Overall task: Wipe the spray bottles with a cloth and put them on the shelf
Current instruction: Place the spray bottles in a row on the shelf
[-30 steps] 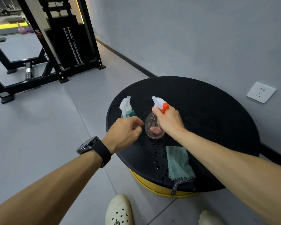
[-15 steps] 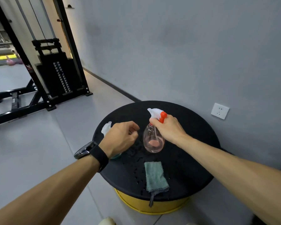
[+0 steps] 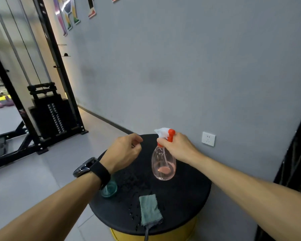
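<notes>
Desk (image 3: 189, 202), round, black-topped on a yellow base, seen at lower centre of the frame. Pink spray bottle (image 3: 163, 164), clear, held upright above the desk, its neck clasped by the right hand (image 3: 178, 147). Green spray bottle (image 3: 109, 189), only its base seen under the left wrist. Cloth (image 3: 149, 210), green, laid at the desk's near edge. Left hand (image 3: 123, 152), fingers loosely curled, nothing held.

— What crowded the round table (image 3: 189, 197)?
— The pink bottle (image 3: 163, 164) at centre, a teal bottle (image 3: 109, 188) at its left edge under the left wrist, the cloth (image 3: 149, 210) at lower centre.
— Any open surface?
— The table's right side lay bare, beneath the right forearm; the wall (image 3: 198, 75) closed the far edge.
</notes>
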The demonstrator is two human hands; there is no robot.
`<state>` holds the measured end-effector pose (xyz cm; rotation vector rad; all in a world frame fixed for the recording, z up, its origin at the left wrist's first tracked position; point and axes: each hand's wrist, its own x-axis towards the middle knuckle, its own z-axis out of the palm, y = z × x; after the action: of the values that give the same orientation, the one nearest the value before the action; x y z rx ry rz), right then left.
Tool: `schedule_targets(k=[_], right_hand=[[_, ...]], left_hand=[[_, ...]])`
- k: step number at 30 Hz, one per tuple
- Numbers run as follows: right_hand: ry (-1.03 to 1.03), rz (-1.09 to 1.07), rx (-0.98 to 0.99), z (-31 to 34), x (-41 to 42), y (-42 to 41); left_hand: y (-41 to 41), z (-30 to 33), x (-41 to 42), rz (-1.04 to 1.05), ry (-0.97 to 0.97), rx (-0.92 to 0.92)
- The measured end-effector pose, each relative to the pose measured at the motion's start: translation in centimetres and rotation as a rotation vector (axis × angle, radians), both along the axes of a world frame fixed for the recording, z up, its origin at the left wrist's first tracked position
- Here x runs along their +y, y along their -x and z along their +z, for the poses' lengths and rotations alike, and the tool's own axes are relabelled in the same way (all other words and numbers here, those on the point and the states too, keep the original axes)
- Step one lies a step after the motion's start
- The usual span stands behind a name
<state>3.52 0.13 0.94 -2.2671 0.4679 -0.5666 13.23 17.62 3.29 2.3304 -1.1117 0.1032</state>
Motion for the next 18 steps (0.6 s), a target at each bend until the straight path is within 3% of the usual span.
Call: schedule_targets(k=[18], right_hand=[[0.091, -0.123, -0.094, 8.3, -1.3, 11.0]], left_hand=[[8.2, 7.2, -2.7, -0.096, 0.052, -0.14]])
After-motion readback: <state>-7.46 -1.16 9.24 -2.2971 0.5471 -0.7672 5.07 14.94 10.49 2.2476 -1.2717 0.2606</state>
